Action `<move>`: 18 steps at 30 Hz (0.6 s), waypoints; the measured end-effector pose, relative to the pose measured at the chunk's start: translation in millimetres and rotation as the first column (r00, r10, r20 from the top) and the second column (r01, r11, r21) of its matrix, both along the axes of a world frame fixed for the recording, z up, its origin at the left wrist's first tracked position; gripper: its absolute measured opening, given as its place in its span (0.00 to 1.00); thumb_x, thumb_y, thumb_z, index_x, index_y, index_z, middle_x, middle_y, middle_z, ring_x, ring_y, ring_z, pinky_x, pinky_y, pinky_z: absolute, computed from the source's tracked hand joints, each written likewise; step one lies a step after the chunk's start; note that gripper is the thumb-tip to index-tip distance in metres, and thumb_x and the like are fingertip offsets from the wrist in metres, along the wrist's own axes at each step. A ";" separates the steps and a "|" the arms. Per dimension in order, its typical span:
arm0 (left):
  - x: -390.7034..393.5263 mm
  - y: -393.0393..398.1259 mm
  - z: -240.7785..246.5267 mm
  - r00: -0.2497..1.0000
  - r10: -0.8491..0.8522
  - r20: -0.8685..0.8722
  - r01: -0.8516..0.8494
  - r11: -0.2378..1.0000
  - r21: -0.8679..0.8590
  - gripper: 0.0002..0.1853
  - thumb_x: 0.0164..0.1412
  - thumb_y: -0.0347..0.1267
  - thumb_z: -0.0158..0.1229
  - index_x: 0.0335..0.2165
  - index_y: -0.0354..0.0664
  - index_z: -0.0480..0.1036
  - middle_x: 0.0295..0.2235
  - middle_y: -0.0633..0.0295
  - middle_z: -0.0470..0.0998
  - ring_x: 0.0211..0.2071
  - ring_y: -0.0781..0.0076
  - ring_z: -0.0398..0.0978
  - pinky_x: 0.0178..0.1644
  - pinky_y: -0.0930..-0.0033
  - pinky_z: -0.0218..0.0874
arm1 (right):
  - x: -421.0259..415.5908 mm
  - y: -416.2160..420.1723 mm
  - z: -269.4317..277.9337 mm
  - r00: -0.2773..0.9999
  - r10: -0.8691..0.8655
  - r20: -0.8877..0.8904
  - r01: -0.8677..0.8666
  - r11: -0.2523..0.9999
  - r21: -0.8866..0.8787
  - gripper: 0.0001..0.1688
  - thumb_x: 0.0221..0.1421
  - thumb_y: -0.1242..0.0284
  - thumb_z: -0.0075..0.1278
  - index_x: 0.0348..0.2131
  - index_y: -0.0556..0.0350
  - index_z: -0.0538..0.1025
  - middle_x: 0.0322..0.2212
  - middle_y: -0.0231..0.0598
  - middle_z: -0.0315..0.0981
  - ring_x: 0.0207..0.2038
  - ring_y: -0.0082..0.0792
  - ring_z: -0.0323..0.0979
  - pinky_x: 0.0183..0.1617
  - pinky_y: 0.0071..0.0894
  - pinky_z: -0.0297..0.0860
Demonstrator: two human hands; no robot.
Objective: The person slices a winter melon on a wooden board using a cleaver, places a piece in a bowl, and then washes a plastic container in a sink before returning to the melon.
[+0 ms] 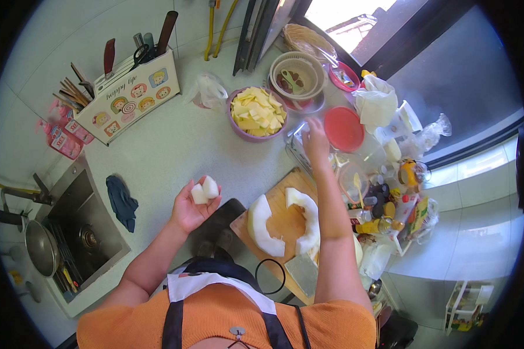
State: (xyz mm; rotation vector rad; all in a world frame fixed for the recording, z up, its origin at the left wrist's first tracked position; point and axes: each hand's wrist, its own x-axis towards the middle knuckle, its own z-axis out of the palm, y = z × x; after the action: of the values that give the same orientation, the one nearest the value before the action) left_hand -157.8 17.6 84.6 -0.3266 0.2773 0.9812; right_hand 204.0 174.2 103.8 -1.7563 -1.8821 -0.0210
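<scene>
Two white chunks of winter melon (204, 190) lie on the upturned palm and fingers of my left hand (198, 205), above the counter. My right hand (315, 141) reaches forward over a clear plastic container (298, 141) beside a red round lid (344, 129); its fingertips are partly blurred, and whether it grips anything cannot be told. Curved pieces of white winter melon (260, 224) form a broken ring on the wooden cutting board (284, 205). A cleaver blade (304, 271) rests near the board's lower edge. A purple bowl (256, 138) holds sliced pale yellow pieces.
A sink (87, 231) with a pan (41, 248) is at left, near a dark blue cloth (121, 203). A knife holder (131, 96) stands at the back left. Nested strainers (298, 76) sit behind the bowl. Bottles and jars (377, 209) crowd the right side.
</scene>
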 end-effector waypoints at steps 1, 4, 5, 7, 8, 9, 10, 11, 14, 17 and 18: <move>1.0 2.0 -1.1 1.000 0.008 -0.012 -0.008 1.000 -0.027 0.16 0.61 0.41 0.48 0.43 0.45 0.71 0.46 0.53 0.70 0.51 0.53 0.65 0.55 0.50 0.59 | 3.8 22.3 1.0 0.998 -0.041 0.045 0.043 0.998 -0.045 0.25 0.49 0.74 0.49 0.49 0.47 0.67 0.50 0.44 0.63 0.40 0.50 0.72 0.42 0.47 0.70; 4.7 6.6 -6.3 0.999 0.036 -0.021 -0.036 0.999 -0.040 0.17 0.62 0.42 0.46 0.44 0.45 0.71 0.46 0.53 0.70 0.52 0.53 0.65 0.55 0.50 0.60 | 9.2 84.2 4.6 0.976 -0.160 0.148 0.184 0.969 -0.162 0.32 0.49 0.76 0.47 0.54 0.43 0.62 0.57 0.40 0.55 0.45 0.48 0.70 0.44 0.44 0.70; 5.5 7.6 -7.8 0.999 0.046 -0.025 -0.047 0.998 -0.040 0.17 0.62 0.42 0.46 0.44 0.45 0.71 0.46 0.53 0.70 0.52 0.53 0.65 0.55 0.50 0.60 | 10.5 99.5 7.5 0.966 -0.186 0.181 0.222 0.952 -0.208 0.34 0.48 0.76 0.47 0.56 0.40 0.60 0.59 0.40 0.52 0.47 0.47 0.69 0.45 0.44 0.69; 6.2 8.6 -9.9 0.999 0.049 -0.021 -0.050 0.998 -0.024 0.17 0.62 0.42 0.45 0.44 0.45 0.71 0.47 0.52 0.69 0.52 0.52 0.64 0.55 0.50 0.60 | 22.1 129.8 2.1 0.949 -0.171 0.265 0.230 0.950 -0.211 0.40 0.47 0.77 0.48 0.59 0.35 0.56 0.61 0.41 0.47 0.49 0.47 0.68 0.48 0.44 0.68; 5.6 8.9 -11.1 0.998 0.056 -0.019 -0.056 0.998 -0.028 0.17 0.62 0.42 0.45 0.44 0.46 0.71 0.47 0.52 0.69 0.52 0.52 0.64 0.55 0.50 0.59 | 28.2 142.0 -6.2 0.917 -0.181 0.355 0.256 0.950 -0.177 0.35 0.54 0.80 0.37 0.59 0.29 0.57 0.61 0.43 0.47 0.44 0.46 0.72 0.44 0.45 0.71; 4.7 8.5 -12.2 0.998 0.062 -0.018 -0.063 0.997 -0.035 0.17 0.62 0.42 0.45 0.44 0.46 0.71 0.47 0.52 0.69 0.52 0.52 0.64 0.55 0.50 0.59 | 35.7 155.5 -14.3 0.911 -0.184 0.369 0.275 0.938 -0.212 0.36 0.54 0.79 0.38 0.59 0.26 0.56 0.61 0.47 0.45 0.44 0.46 0.73 0.44 0.44 0.71; 3.3 7.4 -13.1 0.997 0.070 -0.022 -0.071 0.997 -0.026 0.17 0.62 0.41 0.45 0.45 0.46 0.70 0.47 0.52 0.69 0.53 0.52 0.64 0.55 0.50 0.59 | 39.8 163.7 -16.8 0.921 -0.177 0.348 0.274 0.927 -0.254 0.36 0.53 0.79 0.39 0.59 0.26 0.57 0.60 0.49 0.46 0.44 0.47 0.73 0.44 0.44 0.71; 1.5 7.0 -14.1 0.996 0.081 -0.035 -0.082 0.996 -0.038 0.17 0.62 0.41 0.46 0.45 0.46 0.70 0.47 0.53 0.69 0.53 0.53 0.64 0.55 0.51 0.60 | 40.7 169.8 -21.0 0.929 -0.172 0.328 0.274 0.915 -0.296 0.37 0.53 0.79 0.40 0.58 0.26 0.57 0.59 0.51 0.48 0.44 0.48 0.72 0.44 0.44 0.71; -5.8 5.2 -15.9 0.993 0.108 -0.055 -0.111 0.992 -0.060 0.16 0.60 0.41 0.49 0.44 0.47 0.71 0.47 0.54 0.69 0.52 0.54 0.64 0.54 0.51 0.60 | 32.1 170.1 -25.9 0.945 -0.192 0.264 0.266 0.923 -0.279 0.30 0.49 0.77 0.47 0.51 0.28 0.68 0.48 0.49 0.60 0.43 0.52 0.72 0.46 0.44 0.70; -10.7 7.3 -16.3 0.994 0.105 -0.033 -0.106 0.993 -0.047 0.16 0.60 0.40 0.49 0.44 0.46 0.70 0.47 0.54 0.69 0.53 0.54 0.63 0.54 0.51 0.60 | 35.8 173.2 -37.3 0.951 -0.158 0.267 0.224 0.945 -0.239 0.21 0.49 0.75 0.48 0.44 0.34 0.73 0.43 0.49 0.62 0.42 0.52 0.71 0.44 0.45 0.70; -11.5 7.1 -17.2 0.994 0.104 -0.030 -0.105 0.993 -0.048 0.16 0.60 0.40 0.49 0.45 0.46 0.70 0.47 0.54 0.69 0.53 0.54 0.63 0.54 0.51 0.60 | 32.2 169.0 -35.6 0.951 -0.142 0.276 0.205 0.955 -0.215 0.19 0.49 0.74 0.49 0.42 0.36 0.75 0.42 0.48 0.63 0.41 0.52 0.71 0.44 0.45 0.70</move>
State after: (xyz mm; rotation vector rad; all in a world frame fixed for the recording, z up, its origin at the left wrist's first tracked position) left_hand -169.3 24.7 67.4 -0.3758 0.3122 1.0841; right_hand 236.2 343.2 68.2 -2.1747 -1.9690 -0.0960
